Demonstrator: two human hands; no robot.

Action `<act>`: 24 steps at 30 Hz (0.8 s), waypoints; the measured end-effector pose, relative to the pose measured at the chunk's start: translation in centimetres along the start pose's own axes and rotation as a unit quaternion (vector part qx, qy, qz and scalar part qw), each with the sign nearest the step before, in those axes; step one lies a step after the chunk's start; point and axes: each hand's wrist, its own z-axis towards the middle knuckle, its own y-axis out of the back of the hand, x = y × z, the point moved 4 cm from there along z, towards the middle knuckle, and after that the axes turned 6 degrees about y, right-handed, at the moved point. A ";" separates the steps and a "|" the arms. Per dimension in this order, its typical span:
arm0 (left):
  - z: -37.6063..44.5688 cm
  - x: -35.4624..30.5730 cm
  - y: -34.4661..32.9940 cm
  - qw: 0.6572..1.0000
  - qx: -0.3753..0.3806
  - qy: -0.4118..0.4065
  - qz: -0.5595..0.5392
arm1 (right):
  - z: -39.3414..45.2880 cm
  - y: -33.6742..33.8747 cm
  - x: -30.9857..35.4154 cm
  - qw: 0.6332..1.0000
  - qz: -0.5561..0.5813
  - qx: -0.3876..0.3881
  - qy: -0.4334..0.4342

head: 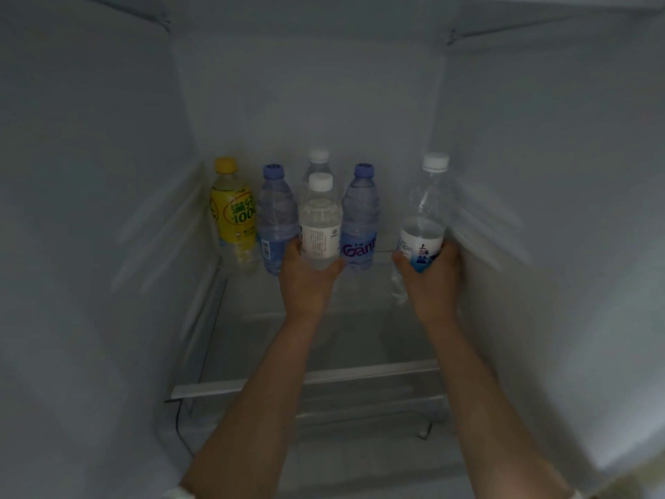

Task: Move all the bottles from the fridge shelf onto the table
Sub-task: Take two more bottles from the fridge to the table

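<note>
Clearly early on: the left hand (306, 279) grips a white-capped bottle (320, 221), the right hand (431, 271) clasps a taller clear bottle (424, 210), while four others remain on the fridge shelf (306, 381).

Clear glossy plastic bottles (320, 225) with smooth printed labels at centre; transparent glass shelf (360, 340), pale metallic front trim; matt white fridge walls (90, 174).

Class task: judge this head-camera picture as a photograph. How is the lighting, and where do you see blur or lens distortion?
Head view: dim, bluish light inside the fridge, no glare; the side-wall ribs smear with motion blur, while the bottle in the left hand and the bottle in the right hand stay fairly sharp; the wide-angle lens bows the walls outward and stretches the forearms.
</note>
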 end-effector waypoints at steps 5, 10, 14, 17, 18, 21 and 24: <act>-1.3 -0.1 0.8 1.000 -0.021 0.010 -0.019 | -0.7 0.2 0.2 0.998 0.053 0.026 -0.006; -2.5 -0.1 1.6 0.997 -0.065 0.031 -0.041 | -1.9 1.1 1.1 0.994 0.102 0.044 -0.004; -4.0 -0.4 1.7 0.993 -0.076 0.045 -0.077 | -3.0 1.7 1.8 0.989 0.131 0.069 -0.016; -5.2 -1.1 1.8 0.991 -0.075 0.048 -0.099 | -3.9 2.3 2.7 0.986 0.145 0.086 -0.008; -5.6 -1.4 1.9 0.991 -0.076 0.047 -0.102 | -4.1 2.6 3.0 0.985 0.149 0.088 -0.008; -6.8 -2.6 2.6 0.990 -0.077 0.036 -0.108 | -4.8 3.2 4.3 0.983 0.165 0.084 -0.013; -8.1 -3.7 3.5 0.991 -0.077 0.024 -0.110 | -5.8 4.1 5.7 0.980 0.180 0.081 -0.018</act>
